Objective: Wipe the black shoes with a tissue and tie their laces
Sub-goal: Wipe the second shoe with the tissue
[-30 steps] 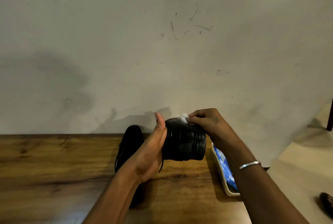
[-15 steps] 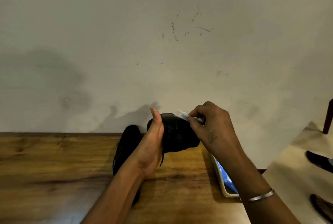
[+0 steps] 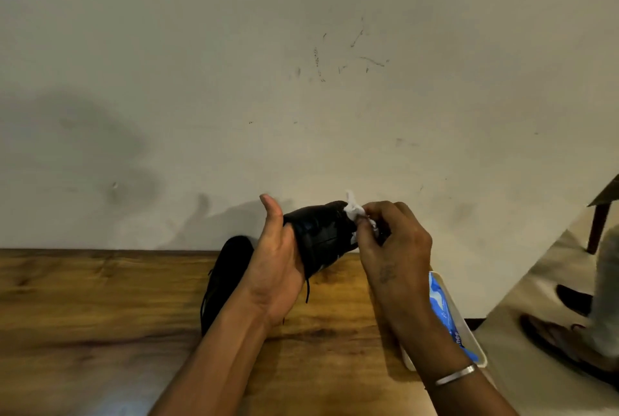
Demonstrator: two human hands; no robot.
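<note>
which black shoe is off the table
The held shoe, gripped by the left hand, tissue in the right hand against it; the other shoe lies on the table.

Mid-frame, a black lace-up shoe (image 3: 321,234) is above the brown wooden table (image 3: 83,332), a white tissue (image 3: 353,211) at its right tip; a second black shoe (image 3: 227,275) lies left, a white tray (image 3: 475,347) lower right.

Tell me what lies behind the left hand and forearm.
A second black shoe lies on the wooden table near the wall. The left hand and forearm cover its right side and near end.
</note>
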